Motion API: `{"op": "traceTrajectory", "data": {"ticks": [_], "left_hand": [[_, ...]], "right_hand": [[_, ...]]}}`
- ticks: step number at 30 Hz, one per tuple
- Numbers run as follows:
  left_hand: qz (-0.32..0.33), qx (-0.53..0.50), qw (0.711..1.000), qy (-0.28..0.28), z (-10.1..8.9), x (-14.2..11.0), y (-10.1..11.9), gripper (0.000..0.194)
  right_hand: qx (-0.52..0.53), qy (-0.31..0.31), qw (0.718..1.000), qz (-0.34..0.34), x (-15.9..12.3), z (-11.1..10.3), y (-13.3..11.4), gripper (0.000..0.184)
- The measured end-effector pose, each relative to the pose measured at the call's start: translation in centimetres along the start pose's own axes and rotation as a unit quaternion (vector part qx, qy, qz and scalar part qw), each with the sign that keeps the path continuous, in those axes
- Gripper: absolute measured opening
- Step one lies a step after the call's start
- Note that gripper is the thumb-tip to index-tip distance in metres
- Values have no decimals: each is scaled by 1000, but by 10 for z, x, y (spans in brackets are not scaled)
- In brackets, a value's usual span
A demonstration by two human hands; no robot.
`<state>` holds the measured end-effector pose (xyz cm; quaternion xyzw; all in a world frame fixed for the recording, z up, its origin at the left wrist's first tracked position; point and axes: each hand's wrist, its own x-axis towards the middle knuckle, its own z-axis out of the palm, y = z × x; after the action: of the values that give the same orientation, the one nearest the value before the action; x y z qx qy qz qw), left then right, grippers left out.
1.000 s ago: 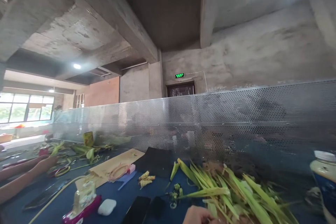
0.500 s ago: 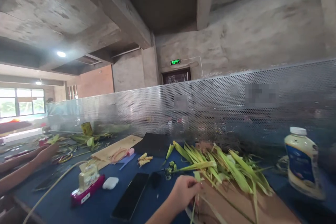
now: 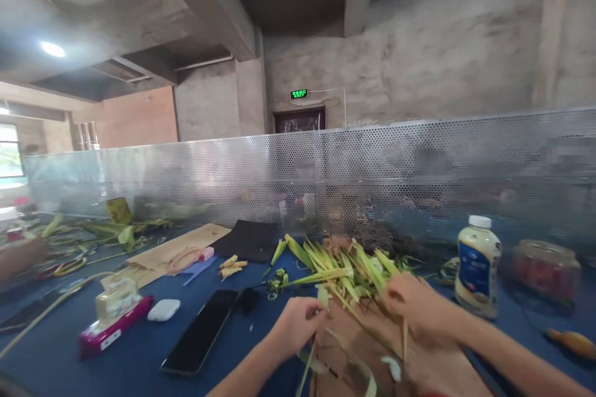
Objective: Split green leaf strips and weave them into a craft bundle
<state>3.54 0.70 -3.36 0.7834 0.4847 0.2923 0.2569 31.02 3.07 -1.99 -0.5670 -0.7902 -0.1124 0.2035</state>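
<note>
Yellow-green corn husks (image 3: 339, 273) lie in a loose pile at the far end of a brown board (image 3: 367, 335). My left hand (image 3: 300, 322) is at the board's left edge, thumb and fingers pinched on a thin husk strip (image 3: 307, 365) that hangs below them. My right hand (image 3: 414, 304) reaches in from the right over the pile's right side. Its fingers are curled down on the husks, slightly blurred, and another narrow strip (image 3: 405, 338) hangs under it. A small white piece (image 3: 392, 368) rests on the board between my wrists.
Left of the board lie a black phone (image 3: 202, 332), a white earbud case (image 3: 164, 309) and a magenta pack (image 3: 116, 325). A white-capped bottle (image 3: 478, 267) and a clear jar (image 3: 547, 273) stand at right. A perforated metal partition (image 3: 209, 180) runs behind. Another person's hand (image 3: 21, 257) is far left.
My right hand has come into view from the right and is now at the husk pile. My left hand keeps its pinch beside the board. The view has swung to the right.
</note>
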Motion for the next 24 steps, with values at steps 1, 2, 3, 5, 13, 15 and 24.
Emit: {"op": "traceTrajectory", "data": {"ticks": [1,2,3,5,13,15,24], "left_hand": [[13,14,1000,7,1,0,0,40],[28,28,999,15,1,0,0,39],[43,41,998,20,2,0,-1,38],[59,56,996,20,3,0,-3,36],[40,121,991,-39,3,10,-14,30],[42,129,990,-39,4,11,-14,30],[-15,133,991,31,-2,4,-13,35]], "right_hand": [[-16,-75,996,54,28,-6,12,24],[-26,-84,992,86,56,-10,24,23],[-34,-84,990,108,83,-12,36,19],[-43,-82,985,146,126,-7,57,18],[68,-14,960,271,170,30,97,29],[120,43,950,286,178,15,102,28],[361,245,874,212,239,-124,76,21]]}}
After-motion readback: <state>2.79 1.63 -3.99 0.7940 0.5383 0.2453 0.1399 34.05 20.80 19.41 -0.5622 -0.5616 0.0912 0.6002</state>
